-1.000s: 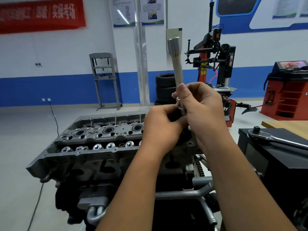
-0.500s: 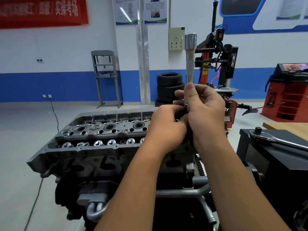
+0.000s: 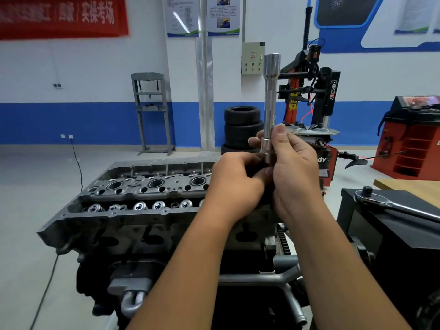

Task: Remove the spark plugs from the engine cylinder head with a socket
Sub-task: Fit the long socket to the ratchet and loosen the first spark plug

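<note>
A long silver spark plug socket [image 3: 271, 96] stands upright above the right end of the grey engine cylinder head [image 3: 133, 194]. My right hand [image 3: 295, 167] grips its lower part, thumb pressed on the shaft. My left hand [image 3: 238, 182] is curled at the socket's bottom end, pinching something dark there that my fingers hide. Three open spark plug wells [image 3: 156, 183] show along the head to the left of my hands.
A ratchet wrench [image 3: 390, 204] lies on a black cabinet [image 3: 400, 234] at the right. A wooden table [image 3: 414, 188] is behind it. Stacked tyres [image 3: 241, 127], a tyre changer [image 3: 316, 91] and a red machine [image 3: 414, 139] stand beyond the engine.
The socket has swung from a leftward tilt to upright and shifted slightly right with both hands. Both hands keep their grip at its lower end.
</note>
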Available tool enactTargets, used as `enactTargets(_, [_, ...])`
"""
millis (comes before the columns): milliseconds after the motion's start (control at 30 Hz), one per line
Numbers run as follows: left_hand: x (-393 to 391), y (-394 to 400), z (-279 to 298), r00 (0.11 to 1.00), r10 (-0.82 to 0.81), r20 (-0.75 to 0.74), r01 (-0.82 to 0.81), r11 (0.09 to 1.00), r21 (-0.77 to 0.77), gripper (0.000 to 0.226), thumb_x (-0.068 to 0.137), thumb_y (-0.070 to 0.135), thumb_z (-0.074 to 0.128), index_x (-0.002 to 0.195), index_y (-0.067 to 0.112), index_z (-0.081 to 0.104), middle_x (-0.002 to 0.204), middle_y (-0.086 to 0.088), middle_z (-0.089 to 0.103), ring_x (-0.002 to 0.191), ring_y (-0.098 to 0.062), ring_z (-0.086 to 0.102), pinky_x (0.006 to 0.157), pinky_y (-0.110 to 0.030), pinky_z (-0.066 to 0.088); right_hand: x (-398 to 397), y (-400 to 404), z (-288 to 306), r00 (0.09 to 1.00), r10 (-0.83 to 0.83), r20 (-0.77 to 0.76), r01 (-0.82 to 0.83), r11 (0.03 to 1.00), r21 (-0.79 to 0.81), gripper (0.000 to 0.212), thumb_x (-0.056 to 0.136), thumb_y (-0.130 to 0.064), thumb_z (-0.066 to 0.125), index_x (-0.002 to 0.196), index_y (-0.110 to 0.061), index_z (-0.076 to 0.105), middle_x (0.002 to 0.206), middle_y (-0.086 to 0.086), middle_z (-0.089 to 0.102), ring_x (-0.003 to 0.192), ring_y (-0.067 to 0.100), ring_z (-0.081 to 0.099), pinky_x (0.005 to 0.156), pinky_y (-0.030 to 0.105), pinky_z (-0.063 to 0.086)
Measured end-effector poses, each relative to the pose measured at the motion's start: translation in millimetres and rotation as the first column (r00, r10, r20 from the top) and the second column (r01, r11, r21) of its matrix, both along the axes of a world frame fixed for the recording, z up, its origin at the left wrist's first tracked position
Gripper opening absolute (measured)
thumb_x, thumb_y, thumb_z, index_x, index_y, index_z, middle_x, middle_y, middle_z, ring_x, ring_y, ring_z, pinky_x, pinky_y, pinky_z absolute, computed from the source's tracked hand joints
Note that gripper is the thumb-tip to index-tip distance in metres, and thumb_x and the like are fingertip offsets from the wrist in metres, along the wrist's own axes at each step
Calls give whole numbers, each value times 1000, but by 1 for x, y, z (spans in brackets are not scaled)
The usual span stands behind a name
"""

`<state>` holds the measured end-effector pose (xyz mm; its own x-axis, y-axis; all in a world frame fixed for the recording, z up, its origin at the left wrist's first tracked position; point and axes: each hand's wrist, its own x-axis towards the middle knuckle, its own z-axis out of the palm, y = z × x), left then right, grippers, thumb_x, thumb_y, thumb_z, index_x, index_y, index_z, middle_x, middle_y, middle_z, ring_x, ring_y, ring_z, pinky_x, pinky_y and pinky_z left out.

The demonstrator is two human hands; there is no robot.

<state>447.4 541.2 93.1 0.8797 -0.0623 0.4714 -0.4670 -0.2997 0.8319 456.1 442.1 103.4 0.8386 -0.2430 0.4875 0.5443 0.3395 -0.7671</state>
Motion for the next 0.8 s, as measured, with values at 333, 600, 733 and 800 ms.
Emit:
enactTargets(333, [0,-1,0,1000,-17,-11,17,1000,-13,8,98,19,73,99,18,81,90,1,80,92,-23,77,88,-53,62,3,0,-1,1000,-1,5,1,998,-56,43,81,-57,65,85,-14,73,89,7,77,86,24,73,93,60,58])
enactTargets(600, [2,-3,-3,999,-30,13,30,1000,-6,13,97,19,70,97,24,81,84,6,80,85,-14,77,84,-49,64,2,0,-2,1000,-28,-6,28,997,-70,49,81,-60,67,91,-12,69,86,3,75,83,21,69,92,60,58])
enactTargets(733, [4,-1,-3,999,-43,25,43,999,6,12,96,16,75,102,23,82,93,7,81,94,-11,76,91,-46,62,3,-2,0,1000,0,-10,0,1000,14,38,94,-51,64,83,-15,69,80,4,73,77,21,66,83,47,56])
enactTargets(800, [4,-1,-5,999,17,42,-17,1000,6,11,86,26,81,97,28,82,90,12,80,91,-6,76,88,-43,63,2,-3,-1,1000,0,18,0,1000,7,41,75,-53,79,87,-16,66,77,1,67,74,21,60,79,47,55])
